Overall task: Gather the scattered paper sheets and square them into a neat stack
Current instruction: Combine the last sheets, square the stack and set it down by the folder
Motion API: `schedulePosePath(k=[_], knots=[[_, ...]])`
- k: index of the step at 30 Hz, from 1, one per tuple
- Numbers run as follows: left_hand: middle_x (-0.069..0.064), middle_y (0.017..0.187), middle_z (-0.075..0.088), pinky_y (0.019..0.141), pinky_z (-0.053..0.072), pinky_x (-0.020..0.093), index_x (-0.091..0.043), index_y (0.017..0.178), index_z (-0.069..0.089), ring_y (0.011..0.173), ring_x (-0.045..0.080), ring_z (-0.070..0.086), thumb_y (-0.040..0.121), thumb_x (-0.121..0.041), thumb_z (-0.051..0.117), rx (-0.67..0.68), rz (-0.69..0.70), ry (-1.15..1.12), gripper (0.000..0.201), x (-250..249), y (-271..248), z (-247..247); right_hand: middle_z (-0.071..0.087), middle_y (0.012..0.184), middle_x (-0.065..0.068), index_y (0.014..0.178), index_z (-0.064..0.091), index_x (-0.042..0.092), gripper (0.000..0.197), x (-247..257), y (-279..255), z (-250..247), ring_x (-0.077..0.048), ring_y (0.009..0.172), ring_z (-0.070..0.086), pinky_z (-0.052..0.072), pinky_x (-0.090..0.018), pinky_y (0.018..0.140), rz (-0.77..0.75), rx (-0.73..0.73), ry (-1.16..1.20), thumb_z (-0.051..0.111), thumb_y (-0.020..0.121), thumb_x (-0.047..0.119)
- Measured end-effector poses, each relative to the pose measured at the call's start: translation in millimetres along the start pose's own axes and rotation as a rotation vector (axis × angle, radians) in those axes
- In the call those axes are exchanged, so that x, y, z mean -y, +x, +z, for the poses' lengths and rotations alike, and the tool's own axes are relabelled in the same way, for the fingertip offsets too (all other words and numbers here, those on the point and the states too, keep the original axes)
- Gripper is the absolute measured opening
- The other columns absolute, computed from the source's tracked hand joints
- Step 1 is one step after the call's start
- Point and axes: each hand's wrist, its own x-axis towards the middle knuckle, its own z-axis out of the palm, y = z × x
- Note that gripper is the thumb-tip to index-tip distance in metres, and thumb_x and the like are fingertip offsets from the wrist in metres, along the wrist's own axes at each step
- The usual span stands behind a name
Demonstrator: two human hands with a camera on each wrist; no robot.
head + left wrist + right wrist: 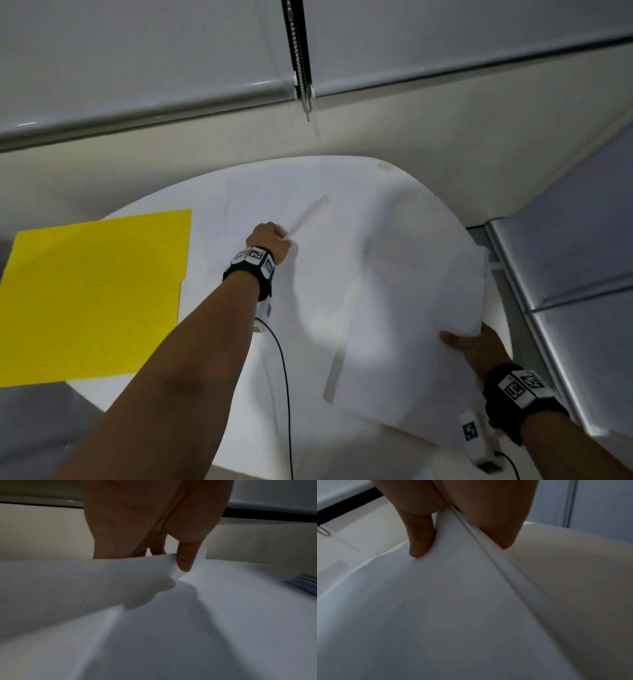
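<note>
From the head camera I see my left hand [269, 240] reached out over the round white table [301, 342], fingers curled and pinching the near edge of a single white sheet [274, 198] that lies toward the far side of the tabletop; that edge is lifted off the surface where I hold it. My right hand [479, 349] is at the table's right side, thumb on top, gripping a bundle of white sheets [411, 325] by its near right corner. The bundle is raised and tilted, and its sheets are not aligned, their edges fanning apart at the far right. A yellow sheet [96, 291] lies flat on the left part of the table, hanging past the rim, well apart from both hands. A beaded blind cord [301, 68] hangs against the wall behind.

On the left wrist camera the thumb [186, 557] presses onto the lifted paper edge, with the other fingers behind it; the single white sheet [85, 577] curves up from the table toward the pinch. The picture is blurred.

On the right wrist camera the thumb [419, 539] lies on the top face of the bundle of white sheets [453, 601], and the rest of the hand is beneath, so the clamp is firm. Thin sheet edges run diagonally out from the grip, slightly separated.
</note>
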Motion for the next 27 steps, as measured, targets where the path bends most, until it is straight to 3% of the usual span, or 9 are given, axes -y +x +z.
schedulePosePath(k=[4, 10, 12, 14, 16, 17, 20, 23, 27], knots=[[0.011, 0.135, 0.046, 0.101, 0.039, 0.04, -0.019, 0.136, 0.045, 0.125, 0.036, 0.045, 0.079, -0.036, 0.072, 0.029, -0.01, 0.147, 0.065, -13.9, -4.4, 13.2, 0.067, 0.094, -0.015, 0.104, 0.064, 0.006, 0.036, 7.5, 2.3, 3.1, -0.029, 0.081, 0.064, 0.053, -0.043, 0.078, -0.037, 0.002, -0.035, 0.08, 0.072, 0.004], [0.013, 0.126, 0.053, 0.076, 0.045, 0.033, -0.017, 0.136, 0.031, 0.096, 0.031, 0.057, 0.081, -0.023, 0.073, 0.041, -0.066, -0.088, 0.069, -22.1, -14.6, 19.0, 0.067, 0.099, -0.018, 0.106, 0.064, 0.006, 0.037, 5.4, 6.8, 3.0, -0.035, 0.088, 0.065, 0.054, -0.049, 0.083, -0.024, 0.016, -0.027, 0.08, 0.072, 0.004], [0.012, 0.13, 0.053, 0.08, 0.044, 0.031, -0.017, 0.139, 0.033, 0.099, 0.029, 0.058, 0.083, -0.026, 0.072, 0.082, -0.088, -0.117, 0.069, -23.6, -14.7, 13.0, 0.067, 0.1, -0.019, 0.105, 0.064, 0.008, 0.037, 4.3, 7.6, 3.1, -0.037, 0.091, 0.065, 0.054, -0.053, 0.084, -0.022, 0.018, -0.029, 0.08, 0.072, 0.004], [0.009, 0.129, 0.055, 0.088, 0.043, 0.03, -0.016, 0.131, 0.048, 0.11, 0.029, 0.056, 0.081, -0.03, 0.073, 0.119, -0.06, -0.067, 0.057, -26.5, -15.6, 4.7, 0.068, 0.099, -0.019, 0.104, 0.063, 0.009, 0.037, 3.2, 7.8, 2.9, -0.037, 0.091, 0.065, 0.053, -0.054, 0.085, -0.019, 0.017, -0.039, 0.08, 0.072, 0.003], [0.004, 0.099, 0.057, 0.078, 0.041, 0.027, -0.022, 0.087, 0.055, 0.094, 0.026, 0.054, 0.071, -0.034, 0.077, 0.147, -0.009, -0.01, 0.029, -32.5, -20.4, -9.6, 0.067, 0.1, -0.019, 0.105, 0.063, 0.009, 0.038, 3.2, 7.7, 2.3, -0.037, 0.092, 0.065, 0.053, -0.054, 0.086, -0.023, 0.023, -0.043, 0.08, 0.072, 0.004], [0.0, 0.085, 0.053, 0.07, 0.038, 0.025, -0.023, 0.072, 0.046, 0.086, 0.025, 0.052, 0.064, -0.035, 0.077, 0.159, 0.019, 0.005, 0.034, -34.5, -24.0, -17.5, 0.067, 0.101, -0.018, 0.107, 0.063, 0.008, 0.04, 3.2, 7.5, 2.0, -0.037, 0.092, 0.065, 0.053, -0.053, 0.086, -0.024, 0.029, -0.05, 0.08, 0.072, 0.005], [0.003, 0.086, 0.056, 0.058, 0.036, 0.026, -0.013, 0.078, 0.052, 0.086, 0.028, 0.057, 0.07, -0.034, 0.08, 0.097, 0.128, 0.147, 0.036, -41.4, -38.4, -44.9, 0.066, 0.101, -0.017, 0.113, 0.062, 0.006, 0.044, 4.4, 7.4, 2.0, -0.034, 0.091, 0.064, 0.053, -0.047, 0.084, -0.029, 0.035, -0.06, 0.08, 0.073, 0.005], [0.012, 0.111, 0.066, 0.079, 0.047, 0.034, -0.013, 0.109, 0.062, 0.106, 0.035, 0.059, 0.079, -0.035, 0.075, -0.063, 0.251, 0.329, 0.04, -47.3, -60.8, -75.4, 0.065, 0.105, -0.016, 0.116, 0.061, 0.005, 0.046, 8.3, 5.5, 3.4, -0.032, 0.092, 0.062, 0.052, -0.046, 0.087, -0.044, 0.067, -0.077, 0.079, 0.074, 0.005], [0.007, 0.081, 0.064, 0.069, 0.045, 0.038, -0.02, 0.084, 0.053, 0.087, 0.036, 0.06, 0.083, -0.038, 0.072, -0.189, 0.519, 0.339, 0.025, -67.7, -111.7, -116.7, 0.064, 0.107, -0.012, 0.121, 0.06, 0.005, 0.048, 9.8, 0.6, 2.1, -0.03, 0.097, 0.06, 0.05, -0.046, 0.093, -0.054, 0.086, -0.096, 0.077, 0.076, 0.006]])
